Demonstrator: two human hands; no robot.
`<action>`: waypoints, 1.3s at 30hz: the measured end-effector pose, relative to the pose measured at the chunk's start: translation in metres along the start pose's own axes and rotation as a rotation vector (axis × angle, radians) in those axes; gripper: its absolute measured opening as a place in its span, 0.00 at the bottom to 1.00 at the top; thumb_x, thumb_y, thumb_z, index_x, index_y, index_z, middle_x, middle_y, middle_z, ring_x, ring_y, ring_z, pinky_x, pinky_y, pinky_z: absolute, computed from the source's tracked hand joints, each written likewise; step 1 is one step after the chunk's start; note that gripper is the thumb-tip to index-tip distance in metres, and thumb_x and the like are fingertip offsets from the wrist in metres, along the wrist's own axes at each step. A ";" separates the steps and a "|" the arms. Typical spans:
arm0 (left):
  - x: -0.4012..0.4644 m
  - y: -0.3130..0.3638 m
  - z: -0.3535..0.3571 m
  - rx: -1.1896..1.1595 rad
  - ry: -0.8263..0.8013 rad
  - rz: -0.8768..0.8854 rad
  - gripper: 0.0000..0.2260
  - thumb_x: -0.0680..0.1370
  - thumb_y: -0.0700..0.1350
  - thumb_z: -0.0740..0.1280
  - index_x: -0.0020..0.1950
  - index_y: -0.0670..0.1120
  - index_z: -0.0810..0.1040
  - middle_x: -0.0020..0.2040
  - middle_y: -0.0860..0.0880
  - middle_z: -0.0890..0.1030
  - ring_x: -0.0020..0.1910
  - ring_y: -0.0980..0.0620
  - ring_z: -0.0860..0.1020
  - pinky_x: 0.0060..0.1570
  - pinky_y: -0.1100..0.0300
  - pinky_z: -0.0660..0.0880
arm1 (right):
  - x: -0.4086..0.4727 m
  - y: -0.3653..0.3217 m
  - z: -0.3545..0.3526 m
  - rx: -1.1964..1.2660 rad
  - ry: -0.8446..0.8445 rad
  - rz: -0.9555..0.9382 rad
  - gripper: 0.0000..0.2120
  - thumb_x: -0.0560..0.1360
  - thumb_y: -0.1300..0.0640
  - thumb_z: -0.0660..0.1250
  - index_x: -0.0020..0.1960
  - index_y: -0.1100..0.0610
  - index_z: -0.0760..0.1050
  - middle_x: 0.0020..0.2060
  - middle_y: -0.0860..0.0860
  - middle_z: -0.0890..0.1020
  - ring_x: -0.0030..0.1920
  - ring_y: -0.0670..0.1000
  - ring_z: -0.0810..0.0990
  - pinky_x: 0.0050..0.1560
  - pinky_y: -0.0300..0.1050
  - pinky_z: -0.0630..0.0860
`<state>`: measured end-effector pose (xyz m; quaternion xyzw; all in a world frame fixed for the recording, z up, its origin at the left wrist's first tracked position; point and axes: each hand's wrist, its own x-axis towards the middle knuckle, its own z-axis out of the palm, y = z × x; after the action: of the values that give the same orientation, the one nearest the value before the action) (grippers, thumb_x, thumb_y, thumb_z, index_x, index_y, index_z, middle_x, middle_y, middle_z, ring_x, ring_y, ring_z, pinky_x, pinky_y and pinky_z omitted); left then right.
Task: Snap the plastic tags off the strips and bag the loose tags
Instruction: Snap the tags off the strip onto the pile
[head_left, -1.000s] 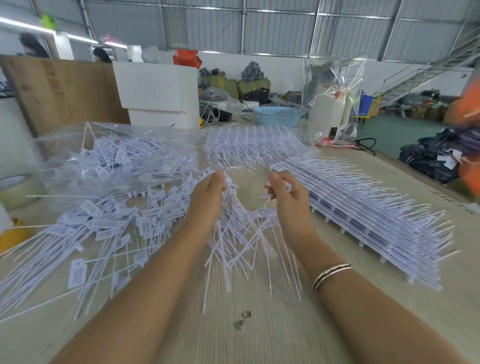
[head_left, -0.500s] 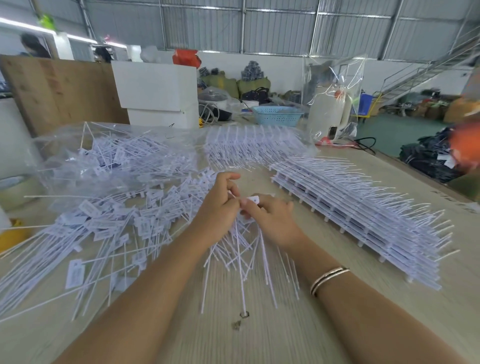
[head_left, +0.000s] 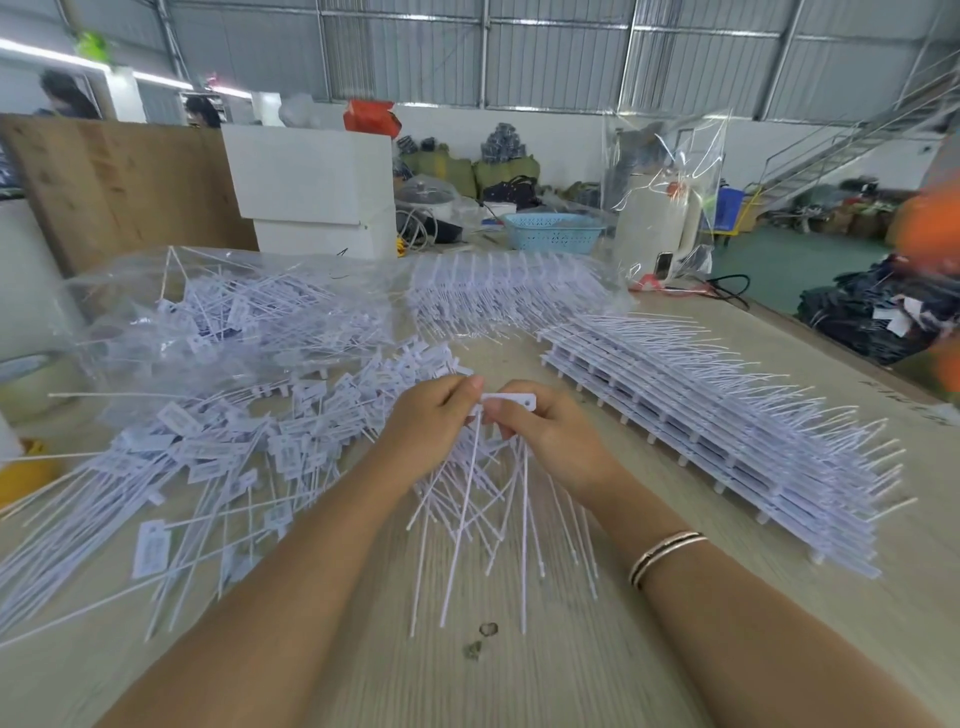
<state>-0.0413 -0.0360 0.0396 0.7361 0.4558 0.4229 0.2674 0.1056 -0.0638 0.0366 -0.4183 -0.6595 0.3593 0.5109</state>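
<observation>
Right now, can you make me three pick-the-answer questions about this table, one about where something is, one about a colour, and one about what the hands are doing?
1. Where is the stack of strips?
A. right of the hands
B. inside the basket
C. on the floor

2. What colour is the basket?
A. red
B. blue
C. black

3. What are the hands doing?
A. lying flat
B. waving
C. gripping tags

Answers:
1 A: the stack lies on the table's right side.
2 B: its weave is light blue.
3 C: the left hand and right hand hold a bunch of tags.
</observation>
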 end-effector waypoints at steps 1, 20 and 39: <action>-0.001 0.001 0.003 -0.084 -0.001 -0.047 0.19 0.82 0.52 0.57 0.46 0.39 0.78 0.32 0.47 0.75 0.32 0.51 0.72 0.37 0.57 0.68 | 0.000 0.000 0.002 0.003 0.031 -0.028 0.11 0.77 0.61 0.65 0.36 0.57 0.76 0.27 0.46 0.74 0.31 0.44 0.71 0.37 0.35 0.68; 0.042 -0.009 -0.006 0.410 0.199 -0.106 0.19 0.77 0.61 0.61 0.42 0.45 0.74 0.37 0.49 0.77 0.38 0.48 0.76 0.37 0.56 0.70 | 0.036 0.034 -0.002 -0.779 0.356 0.203 0.24 0.74 0.35 0.58 0.62 0.50 0.68 0.54 0.48 0.76 0.60 0.51 0.70 0.62 0.52 0.58; 0.015 -0.019 -0.023 0.356 0.248 0.030 0.09 0.82 0.48 0.55 0.47 0.46 0.72 0.36 0.52 0.74 0.33 0.53 0.72 0.31 0.57 0.66 | 0.024 -0.011 0.026 -1.138 -0.120 0.624 0.56 0.62 0.18 0.48 0.77 0.55 0.47 0.58 0.57 0.78 0.51 0.57 0.77 0.33 0.45 0.63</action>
<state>-0.0666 -0.0140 0.0420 0.7205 0.5418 0.4273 0.0688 0.0754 -0.0469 0.0497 -0.7746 -0.6216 0.1082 0.0435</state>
